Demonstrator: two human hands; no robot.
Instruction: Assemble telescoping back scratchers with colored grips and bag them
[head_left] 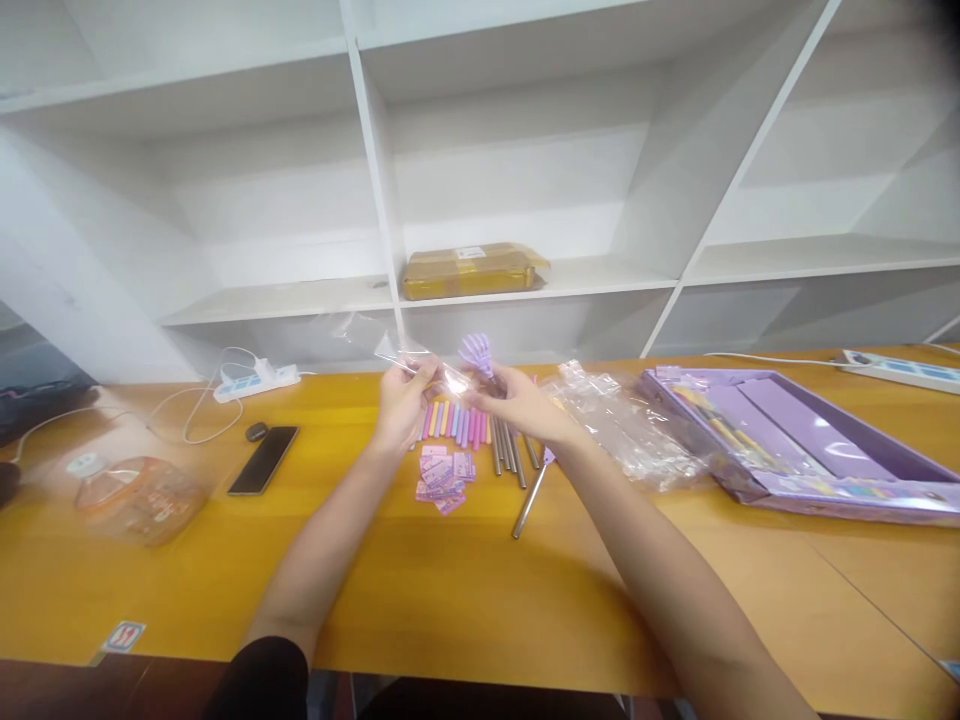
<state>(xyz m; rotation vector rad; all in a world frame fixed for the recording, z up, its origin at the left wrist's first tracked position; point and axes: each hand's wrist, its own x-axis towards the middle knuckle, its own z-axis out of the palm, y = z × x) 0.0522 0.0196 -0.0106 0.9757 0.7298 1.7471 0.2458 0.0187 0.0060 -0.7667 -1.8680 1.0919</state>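
Observation:
My left hand [403, 398] and my right hand [516, 398] are raised above the yellow table [465, 590], both gripping a clear plastic bag [375, 345] that trails up to the left. A purple shell-shaped piece [476, 352] sticks up between the hands, at my right fingertips. On the table beneath lie a row of coloured sticks [454, 420], several metal rods [514, 452] and small pink cards [442, 480].
A pile of crumpled clear plastic [622, 425] and an open purple box [795, 440] lie to the right. At left are a black phone [263, 459], a power strip [255, 380] with cables and an orange-printed packet [142, 497]. White shelves behind hold a brown parcel [472, 270].

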